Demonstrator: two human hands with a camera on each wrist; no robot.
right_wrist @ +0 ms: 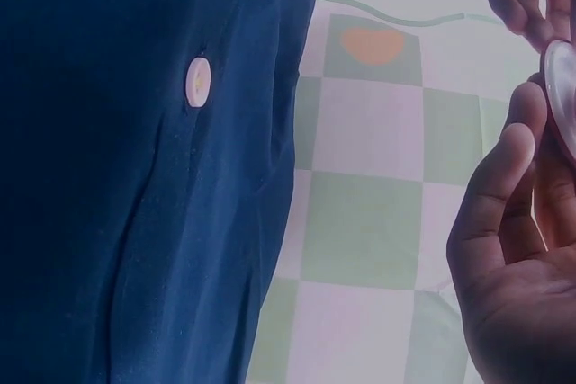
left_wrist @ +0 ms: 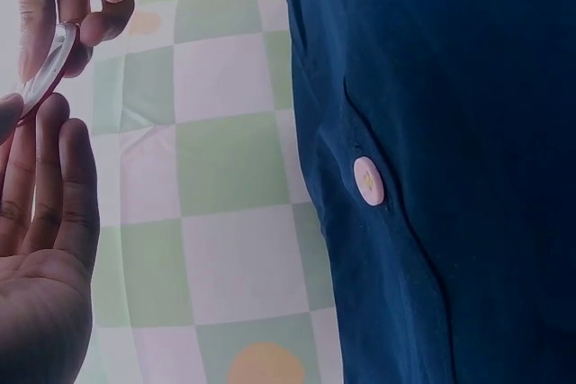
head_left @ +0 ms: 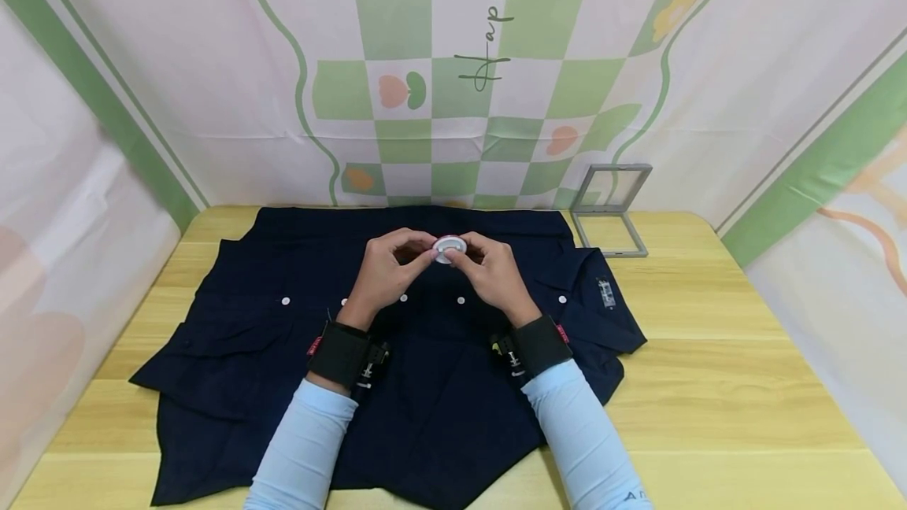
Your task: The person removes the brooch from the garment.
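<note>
A small round pin badge [head_left: 449, 247], with a pale back and a red rim, is held up between both hands above the navy shirt [head_left: 432, 392]. My left hand [head_left: 388, 267] pinches its left edge between thumb and fingers. From the other side, my right hand [head_left: 498, 272] grips the badge, its thumb lying on the pale back. The left wrist view catches the badge [left_wrist: 52, 65] nearly edge-on, and in the right wrist view the badge [right_wrist: 563, 92] is cut by the frame edge. White buttons [head_left: 404, 298] run in a line across the shirt, which lies spread flat.
A grey hinged frame [head_left: 636, 234] stands unfolded at the back right, beside the shirt. Pale wood tabletop [head_left: 716, 368] shows right of the shirt. Behind the table hangs a green-and-white checked cloth [head_left: 460, 140] printed with "Happy".
</note>
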